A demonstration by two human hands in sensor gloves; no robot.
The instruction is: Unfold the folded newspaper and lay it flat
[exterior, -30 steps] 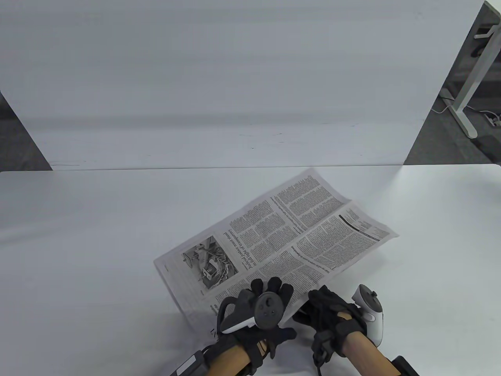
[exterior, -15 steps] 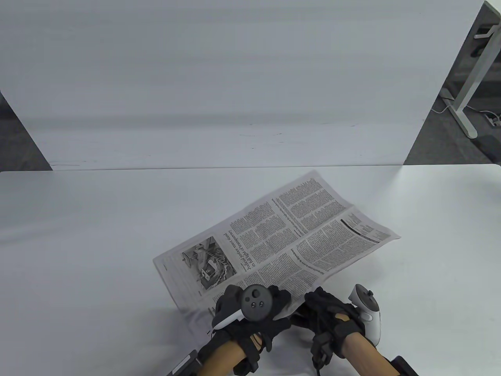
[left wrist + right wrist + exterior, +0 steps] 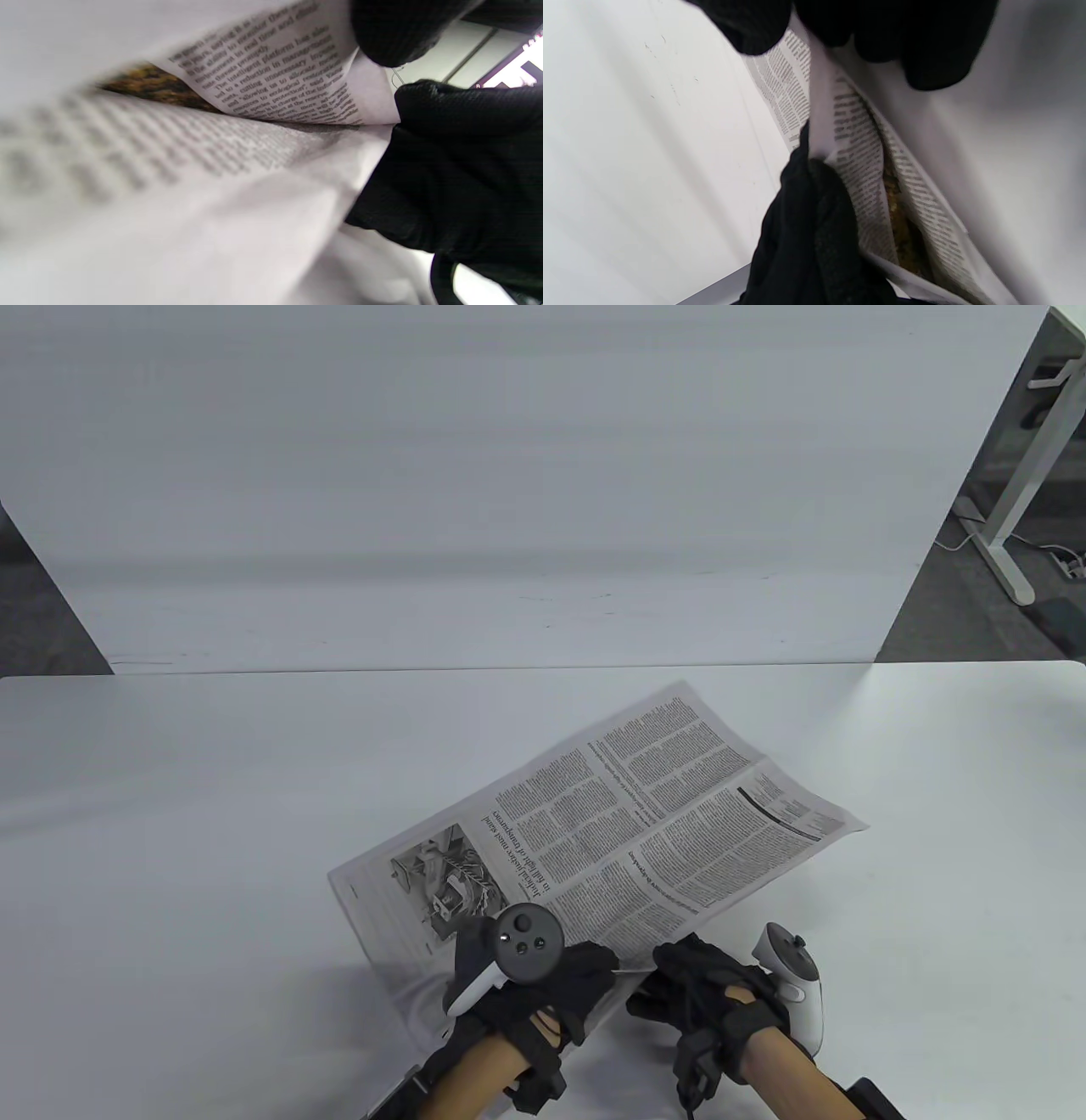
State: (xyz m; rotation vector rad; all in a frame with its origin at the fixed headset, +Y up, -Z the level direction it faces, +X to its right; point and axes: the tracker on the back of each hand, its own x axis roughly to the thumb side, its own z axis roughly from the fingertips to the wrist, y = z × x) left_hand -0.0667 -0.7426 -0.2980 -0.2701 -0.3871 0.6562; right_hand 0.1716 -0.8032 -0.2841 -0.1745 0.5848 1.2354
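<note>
Since a second ago, the left hand (image 3: 543,984) is sliding left along the near edge, both hands pinching the newspaper (image 3: 594,831), the right hand (image 3: 708,984) beside it. Still folded on the surface (image 3: 170,814), layers are only beginning parting.

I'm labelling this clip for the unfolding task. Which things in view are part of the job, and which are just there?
Part of the job:
- newspaper, still folded, near edge lifted
- left hand, gripping that near edge
- right hand, gripping the same edge
- table, where it must lie flat

Just there:
- white backboard behind the table
- desk leg at the far right
</note>
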